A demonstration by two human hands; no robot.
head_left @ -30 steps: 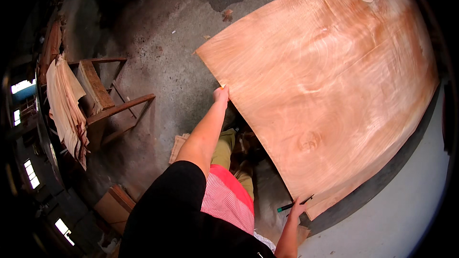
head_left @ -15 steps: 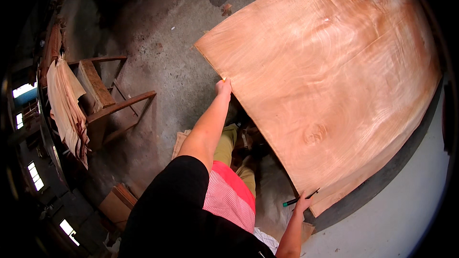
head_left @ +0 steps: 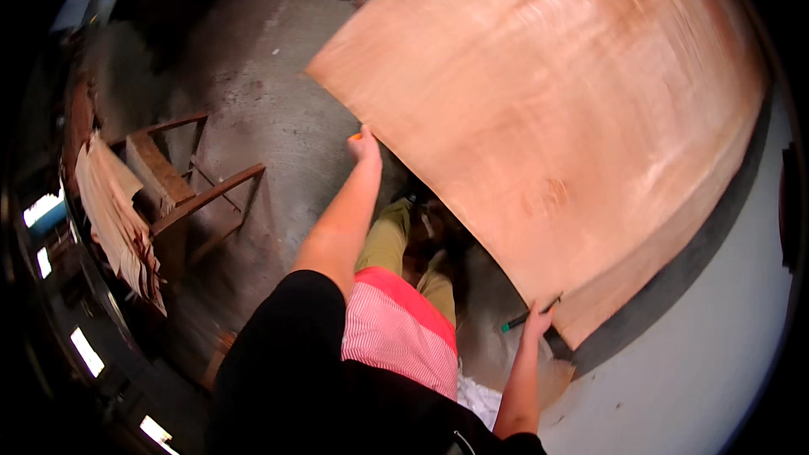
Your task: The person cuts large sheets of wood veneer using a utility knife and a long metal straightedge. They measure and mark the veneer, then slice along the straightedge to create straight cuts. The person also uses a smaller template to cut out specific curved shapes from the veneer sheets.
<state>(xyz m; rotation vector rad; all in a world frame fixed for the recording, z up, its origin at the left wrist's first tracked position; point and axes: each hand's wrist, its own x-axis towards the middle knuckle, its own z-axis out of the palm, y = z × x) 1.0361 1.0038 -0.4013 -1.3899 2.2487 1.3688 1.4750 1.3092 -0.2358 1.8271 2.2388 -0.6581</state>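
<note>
A large, light reddish-brown wood sheet, either plywood or veneer, spans the upper right and is smeared by motion. At its near left edge my left hand is closed on the rim, with a small orange spot showing by the thumb. Lower down, my right hand grips the same sheet near its near right corner. A slim dark tool with a green end sticks out from both sides of that hand. What kind of tool it is cannot be made out. Most fingers are hidden under the sheet.
To the left, a wooden trestle stands on the concrete floor, with a bundle of thin veneer sheets beside it. A pale wall or panel borders the sheet on the right. Underneath the sheet's near edge it is dark.
The sheet has shifted left and up in the picture, with both hands still on it. My left hand now appears further left, my right hand higher. The surroundings shift a little too.
</note>
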